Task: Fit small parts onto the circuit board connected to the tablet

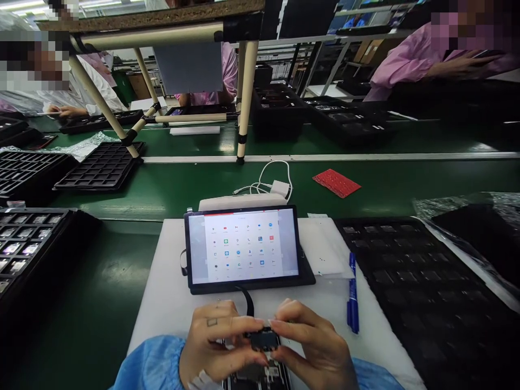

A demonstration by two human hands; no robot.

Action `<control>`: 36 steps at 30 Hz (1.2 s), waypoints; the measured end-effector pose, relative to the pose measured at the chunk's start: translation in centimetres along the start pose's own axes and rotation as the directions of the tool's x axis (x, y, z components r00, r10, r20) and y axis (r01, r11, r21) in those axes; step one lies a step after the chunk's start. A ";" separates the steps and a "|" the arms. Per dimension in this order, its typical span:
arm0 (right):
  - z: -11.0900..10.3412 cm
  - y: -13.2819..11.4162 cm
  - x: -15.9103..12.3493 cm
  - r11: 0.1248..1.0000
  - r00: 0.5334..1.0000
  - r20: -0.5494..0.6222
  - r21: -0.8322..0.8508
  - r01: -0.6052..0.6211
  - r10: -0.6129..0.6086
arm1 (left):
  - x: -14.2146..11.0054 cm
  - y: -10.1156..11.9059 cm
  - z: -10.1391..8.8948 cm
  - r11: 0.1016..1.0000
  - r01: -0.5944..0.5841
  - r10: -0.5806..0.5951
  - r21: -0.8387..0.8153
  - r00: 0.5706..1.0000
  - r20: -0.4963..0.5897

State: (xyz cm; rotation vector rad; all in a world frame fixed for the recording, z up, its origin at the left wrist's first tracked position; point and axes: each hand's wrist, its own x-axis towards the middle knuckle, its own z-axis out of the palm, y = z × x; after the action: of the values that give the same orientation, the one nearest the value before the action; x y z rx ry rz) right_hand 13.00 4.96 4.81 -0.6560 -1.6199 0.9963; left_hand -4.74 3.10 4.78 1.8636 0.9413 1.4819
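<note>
Between the fingertips of both hands is a small dark rectangular electronic module. My left hand pinches its left side, thumb below and index finger above. My right hand pinches the right side the same way. Under the hands lies an opened device with bare circuit parts, partly hidden by my fingers. A black flat cable runs from behind the hands up toward a tablet, which leans on a stand with its screen lit and showing app icons.
A white foam mat lies under the work. To the right are a blue marker and a black tray. More trays stand left. Behind are a white charger, a red sheet and a pipe frame. Co-workers sit across the bench.
</note>
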 end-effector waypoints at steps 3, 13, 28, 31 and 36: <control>0.0 0.0 0.0 1.000 1.000 0.003 0.004 0.001 -0.001 | 0.0 0.1 -0.1 1.000 0.005 -0.005 0.014 1.000 0.015; 0.1 0.1 -0.1 0.999 1.000 0.002 0.037 -0.004 0.004 | 0.2 0.1 -0.2 0.998 -0.039 0.038 0.043 0.999 0.013; 0.2 -0.3 0.2 1.000 1.000 -0.025 -0.003 -0.009 0.009 | 0.5 0.5 -0.3 0.999 0.008 -0.009 0.047 1.000 0.015; 0.2 -0.3 0.1 1.000 0.999 -0.033 -0.009 -0.020 0.020 | 0.6 0.5 -0.3 0.999 0.013 -0.015 0.047 1.000 0.026; 0.3 -0.5 0.2 0.999 0.998 -0.051 -0.010 -0.034 0.033 | 0.7 0.6 -0.4 0.999 0.048 -0.049 0.019 0.999 0.012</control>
State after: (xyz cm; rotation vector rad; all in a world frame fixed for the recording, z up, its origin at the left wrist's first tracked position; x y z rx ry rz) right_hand 12.64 4.83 5.31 -0.7128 -1.5759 0.9881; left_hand -4.90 3.33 5.68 1.8478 0.9906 1.4362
